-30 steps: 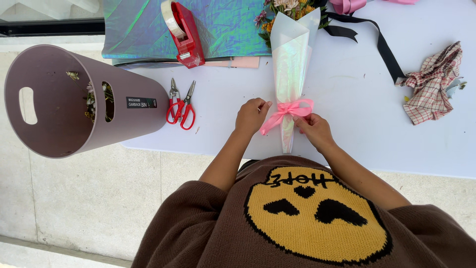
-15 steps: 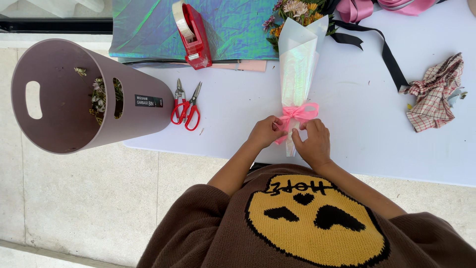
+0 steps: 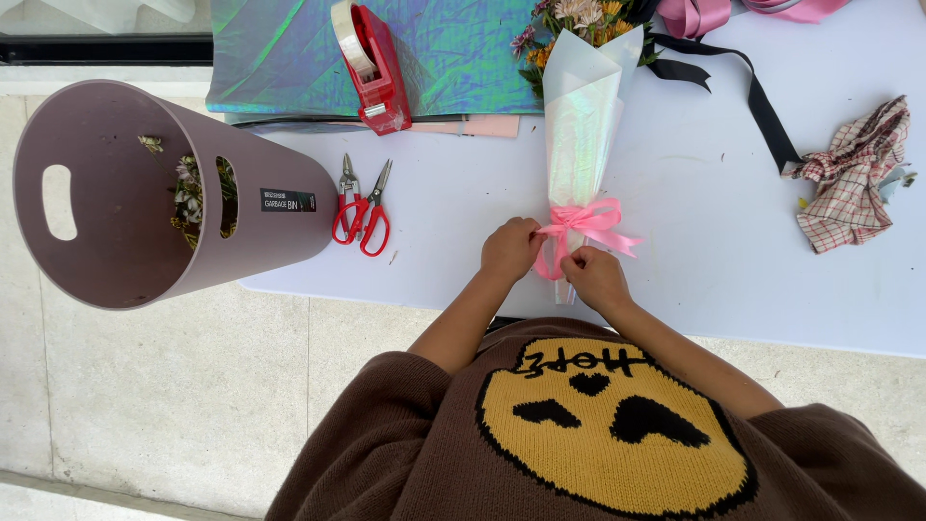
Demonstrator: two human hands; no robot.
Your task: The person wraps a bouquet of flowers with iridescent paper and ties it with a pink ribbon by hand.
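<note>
White tabletop (image 3: 694, 280) fills the right and far part of the view, its near edge running above a floor of pale stone tiles (image 3: 193, 386). At the middle of the table lies a bouquet (image 3: 579, 116) wrapped in a translucent iridescent cone, flower heads at the far end, stems toward the near edge. A pink ribbon bow (image 3: 584, 224) sits around its narrow lower part. The left hand (image 3: 509, 249) pinches a ribbon loop at the left of the bow, fingers closed on it; the right hand (image 3: 596, 278) grips a ribbon tail just below the bow — both hands touching the wrap's stem end.

Left of the hands lie red-handled scissors (image 3: 362, 214), and farther left a mauve bin (image 3: 145, 193) lies tipped, its mouth showing plant scraps inside. At the far edge sit a sheet of iridescent paper (image 3: 280, 58) and a red tape dispenser (image 3: 371, 63). A black ribbon (image 3: 762, 106) trails right of the bouquet — beyond it, a crumpled checked cloth (image 3: 854, 178).
</note>
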